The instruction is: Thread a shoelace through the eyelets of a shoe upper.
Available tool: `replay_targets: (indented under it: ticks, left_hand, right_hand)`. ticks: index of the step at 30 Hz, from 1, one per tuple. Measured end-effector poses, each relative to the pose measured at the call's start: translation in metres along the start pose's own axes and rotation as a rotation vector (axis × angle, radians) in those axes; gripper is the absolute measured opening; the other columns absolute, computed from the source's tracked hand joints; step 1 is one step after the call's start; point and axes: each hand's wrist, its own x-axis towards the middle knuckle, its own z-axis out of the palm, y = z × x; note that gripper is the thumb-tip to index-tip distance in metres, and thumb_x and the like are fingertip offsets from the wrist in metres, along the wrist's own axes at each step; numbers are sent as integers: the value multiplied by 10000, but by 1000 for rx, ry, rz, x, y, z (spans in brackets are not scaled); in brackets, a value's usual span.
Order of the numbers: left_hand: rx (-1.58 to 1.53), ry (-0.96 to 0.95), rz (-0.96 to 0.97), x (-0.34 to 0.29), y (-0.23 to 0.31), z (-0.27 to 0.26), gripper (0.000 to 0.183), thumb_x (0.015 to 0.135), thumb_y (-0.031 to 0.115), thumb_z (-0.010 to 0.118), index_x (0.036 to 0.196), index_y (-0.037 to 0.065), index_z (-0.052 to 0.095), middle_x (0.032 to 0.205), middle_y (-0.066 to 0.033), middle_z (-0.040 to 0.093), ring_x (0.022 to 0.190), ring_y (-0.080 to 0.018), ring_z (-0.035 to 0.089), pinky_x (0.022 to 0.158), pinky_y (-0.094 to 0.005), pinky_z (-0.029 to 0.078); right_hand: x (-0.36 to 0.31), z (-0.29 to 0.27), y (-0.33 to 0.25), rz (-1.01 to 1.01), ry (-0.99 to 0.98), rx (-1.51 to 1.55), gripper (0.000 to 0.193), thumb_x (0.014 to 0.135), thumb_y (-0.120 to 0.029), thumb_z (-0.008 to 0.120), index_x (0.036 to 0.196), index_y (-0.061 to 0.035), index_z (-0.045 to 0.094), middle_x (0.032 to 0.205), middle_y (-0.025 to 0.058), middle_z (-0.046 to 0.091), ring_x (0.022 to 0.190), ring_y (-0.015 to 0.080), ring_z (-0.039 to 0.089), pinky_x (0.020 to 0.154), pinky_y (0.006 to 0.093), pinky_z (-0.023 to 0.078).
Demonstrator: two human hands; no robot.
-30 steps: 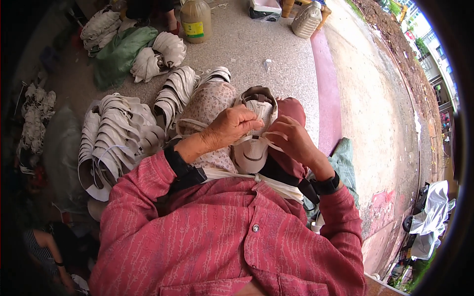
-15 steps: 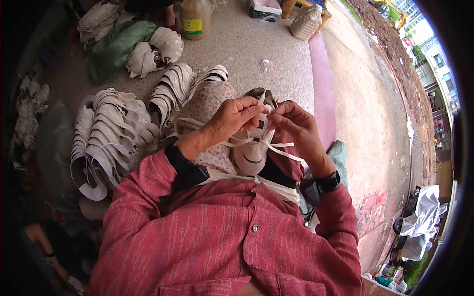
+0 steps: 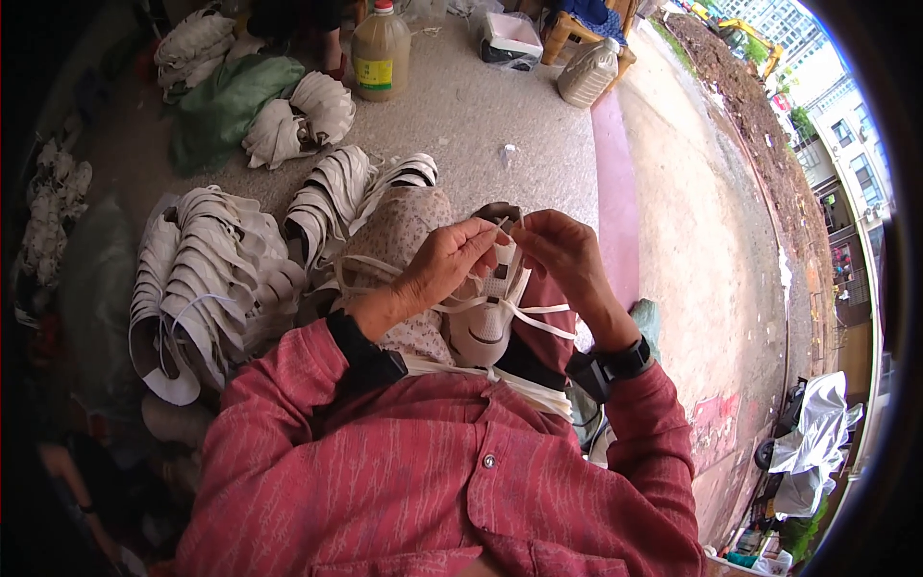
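Observation:
A pale beige and white shoe upper (image 3: 478, 334) lies on my lap with its toe toward me. White shoelace (image 3: 538, 318) runs through its eyelets, and loose lengths stick out to both sides. Over the far end of the upper, my left hand (image 3: 444, 262) pinches the lace between thumb and fingertips. My right hand (image 3: 561, 252) is closed on the lace right beside it, the fingertips almost touching. The exact path of the lace between the fingers is partly hidden.
Nested stacks of white shoe uppers (image 3: 207, 279) stand at my left, more (image 3: 332, 197) by my knee. Beyond are a green bag (image 3: 226, 101), a large jug (image 3: 381, 58), a white tub (image 3: 512, 36) and a clear bottle (image 3: 588, 72). Another person's arm (image 3: 72, 481) shows at lower left.
My right hand has come slightly left, closer to my left hand, and its fingers have drawn together at the lace. The view has shifted a little, so the surroundings sit lower.

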Motion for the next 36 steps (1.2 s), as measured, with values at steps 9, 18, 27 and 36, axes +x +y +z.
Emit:
replay_targets:
  ticks: [9, 18, 27, 36]
  left_hand:
    - [123, 7, 77, 6, -6, -1, 280, 1016, 236, 470, 1077, 17, 633, 809, 12, 614, 773, -49, 545, 703, -203, 451]
    - [249, -3, 120, 6, -3, -1, 282, 1008, 257, 490, 1013, 23, 648, 736, 26, 595, 701, -45, 538, 643, -201, 438]
    - [1060, 43, 427, -9, -34, 14, 765, 536, 458, 849, 1183, 142, 592, 1395, -130, 350, 1342, -358, 263, 1073, -496, 255]
    - [1169, 71, 390, -14, -43, 20, 712, 544, 340, 832, 1184, 156, 583, 1395, -128, 349, 1355, -371, 231, 1087, -512, 216]
  right_hand:
    - [10, 1, -2, -117, -46, -56, 159, 887, -117, 661, 991, 2, 679, 850, 24, 671, 674, 72, 612, 524, 206, 471]
    - [10, 4, -6, -3, -59, -66, 169, 894, -122, 662, 1007, 3, 671, 791, 17, 660, 673, 71, 609, 526, 207, 472]
    - [0, -2, -14, 243, -147, 547, 181, 982, -203, 533, 995, -23, 524, 844, 65, 648, 549, 88, 561, 398, 196, 390]
    - [6, -103, -11, -656, -482, -1526, 224, 890, -116, 546, 1109, -85, 578, 749, 176, 603, 593, 269, 598, 556, 391, 480]
